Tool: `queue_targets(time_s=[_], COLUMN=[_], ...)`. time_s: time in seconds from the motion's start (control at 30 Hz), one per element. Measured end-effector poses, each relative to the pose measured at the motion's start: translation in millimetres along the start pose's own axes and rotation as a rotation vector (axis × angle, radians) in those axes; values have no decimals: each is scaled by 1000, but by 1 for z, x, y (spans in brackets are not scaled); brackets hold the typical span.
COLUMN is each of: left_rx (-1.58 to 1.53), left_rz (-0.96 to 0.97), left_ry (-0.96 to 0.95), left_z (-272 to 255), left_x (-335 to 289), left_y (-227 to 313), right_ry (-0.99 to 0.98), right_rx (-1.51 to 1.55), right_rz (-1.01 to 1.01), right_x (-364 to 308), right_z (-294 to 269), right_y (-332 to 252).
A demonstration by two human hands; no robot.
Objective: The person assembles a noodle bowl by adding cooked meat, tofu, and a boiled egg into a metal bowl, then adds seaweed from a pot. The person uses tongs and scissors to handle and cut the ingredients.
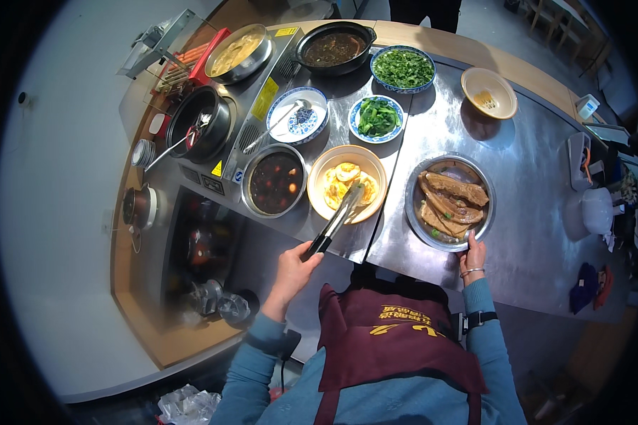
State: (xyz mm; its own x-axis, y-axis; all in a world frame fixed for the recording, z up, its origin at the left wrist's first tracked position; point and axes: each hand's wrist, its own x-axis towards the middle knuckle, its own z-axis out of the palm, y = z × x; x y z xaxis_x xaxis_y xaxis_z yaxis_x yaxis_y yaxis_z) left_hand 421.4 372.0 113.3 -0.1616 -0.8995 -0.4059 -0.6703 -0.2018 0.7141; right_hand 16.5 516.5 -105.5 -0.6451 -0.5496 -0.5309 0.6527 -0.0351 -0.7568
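My left hand (pixel 290 274) is closed round the black handle of metal tongs (pixel 341 216). The tongs' tips reach over the fried eggs (pixel 335 190) in a cream bowl (pixel 319 205); whether an egg is between the tips I cannot tell. At the near rim of a round steel basin (pixel 413 216), my right hand (pixel 473 258) grips the edge. Several browned slabs of meat (pixel 452 198) lie in that basin. Left of the egg bowl stands a steel pot (pixel 247 180) of dark broth with round, egg-like pieces in it.
Beyond the eggs are plates of leafy greens (pixel 378 118) and chopped greens (pixel 403 69), plus a plate with a ladle (pixel 285 117). A black pot (pixel 333 48) of sauce, a noodle-coloured pan (pixel 235 53) and a dark pot (pixel 209 127) stand further back and left. Another cream bowl (pixel 509 99) sits right.
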Motion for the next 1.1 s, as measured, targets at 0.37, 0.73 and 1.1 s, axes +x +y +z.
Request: queue_targets(time_s=[0.37, 0.73, 1.1], left_rx=[-402, 108, 684], left_rz=[-64, 170, 491], left_ry=[-255, 52, 203], left_z=[19, 16, -21], left_x=[-17, -4, 34], left_y=[42, 32, 14], right_ry=[52, 78, 64], right_rx=[6, 14, 31], right_rz=[-55, -22, -60], right_x=[5, 2, -1], right_z=[-4, -5, -5], right_y=[13, 9, 7])
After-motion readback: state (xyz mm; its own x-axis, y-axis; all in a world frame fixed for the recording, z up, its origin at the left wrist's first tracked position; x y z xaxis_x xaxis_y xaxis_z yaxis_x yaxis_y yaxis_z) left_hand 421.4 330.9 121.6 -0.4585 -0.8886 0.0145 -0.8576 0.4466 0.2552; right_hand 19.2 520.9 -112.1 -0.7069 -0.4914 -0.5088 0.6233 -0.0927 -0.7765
